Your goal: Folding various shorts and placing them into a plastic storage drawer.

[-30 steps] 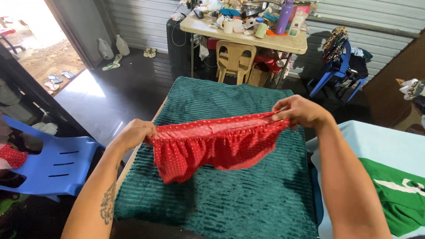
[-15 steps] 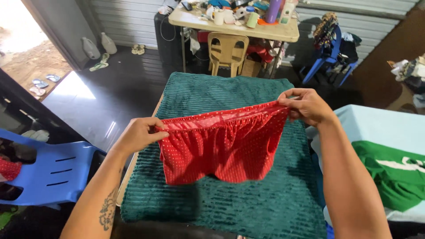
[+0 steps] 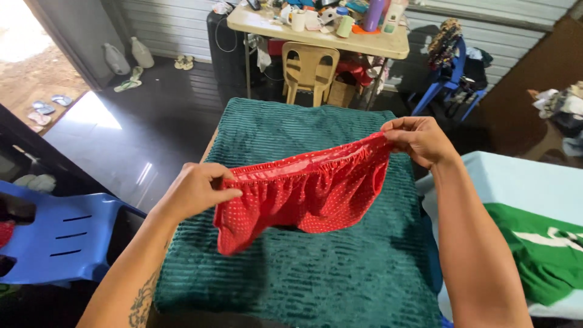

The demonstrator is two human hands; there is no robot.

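Only the head view here: the left hand (image 3: 195,193) and right hand (image 3: 419,140) are well apart, each pinched shut on one end of the elastic waistband of red dotted shorts (image 3: 303,197), stretched out in the air just above the green ribbed blanket (image 3: 316,267) covering the desk. Honestly the left side hangs lower and looks bunched, so the legs could land twisted or creased. A green shirt (image 3: 540,255) lies off to the right, a blue chair (image 3: 61,237) on the left.
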